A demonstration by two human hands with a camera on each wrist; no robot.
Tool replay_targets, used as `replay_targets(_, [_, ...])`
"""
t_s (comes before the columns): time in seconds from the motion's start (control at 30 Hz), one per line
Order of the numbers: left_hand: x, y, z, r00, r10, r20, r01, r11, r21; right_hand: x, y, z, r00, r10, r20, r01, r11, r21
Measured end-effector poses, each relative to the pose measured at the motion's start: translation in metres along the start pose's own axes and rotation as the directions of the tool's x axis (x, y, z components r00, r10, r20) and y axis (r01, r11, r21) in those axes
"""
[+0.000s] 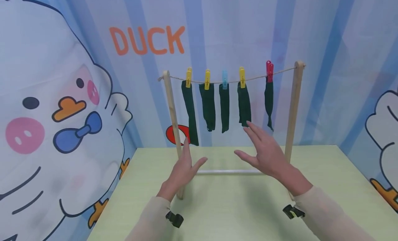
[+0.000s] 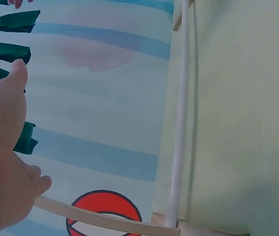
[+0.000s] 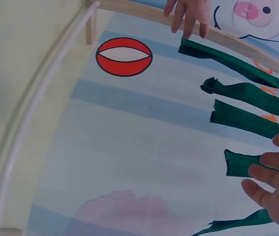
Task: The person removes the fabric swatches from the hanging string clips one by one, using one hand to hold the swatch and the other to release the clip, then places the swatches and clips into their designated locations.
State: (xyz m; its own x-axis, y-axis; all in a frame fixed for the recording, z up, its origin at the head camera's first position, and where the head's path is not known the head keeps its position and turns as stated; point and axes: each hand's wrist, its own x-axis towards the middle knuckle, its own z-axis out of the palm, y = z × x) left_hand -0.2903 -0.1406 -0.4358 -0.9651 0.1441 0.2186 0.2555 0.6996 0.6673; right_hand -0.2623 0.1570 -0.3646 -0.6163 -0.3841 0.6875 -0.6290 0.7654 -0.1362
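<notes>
Several dark green cloth strips hang from a string [image 1: 256,77], held by clothespins: a yellow one [image 1: 188,77] at the far left, a blue one [image 1: 225,78] mid-line and a red one [image 1: 269,71] at the far right. My left hand [image 1: 183,168] is raised just below the leftmost strip [image 1: 189,113], fingers straight and thumb spread, holding nothing. Fingertips of my right hand [image 1: 268,153] overlap the lower end of the strip under the right yellow clothespin [image 1: 242,77] in the head view. In the right wrist view, that strip [image 3: 237,163] sits beside spread fingers.
The string runs between a left wooden post [image 1: 172,106] and a right wooden post [image 1: 293,113]. A white rod [image 1: 230,171] joins them low down, over a pale green table [image 1: 230,213]. Behind hangs a blue striped duck-print curtain [image 1: 230,27].
</notes>
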Motion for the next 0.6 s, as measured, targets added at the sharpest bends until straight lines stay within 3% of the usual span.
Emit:
replay_targets(0.2, [0.007, 0.004, -0.003, 0.998, 0.052, -0.03, -0.053, 0.997, -0.047, 0.022, -0.006, -0.008, 0.99, -0.099, -0.096, 0.106, 0.992, 0.075])
replay_targets(0.6, [0.024, 0.012, -0.012, 0.995, 0.08, -0.059, -0.086, 0.99, -0.111, 0.082, -0.019, -0.034, 0.978, -0.091, -0.187, 0.133, 0.965, 0.227])
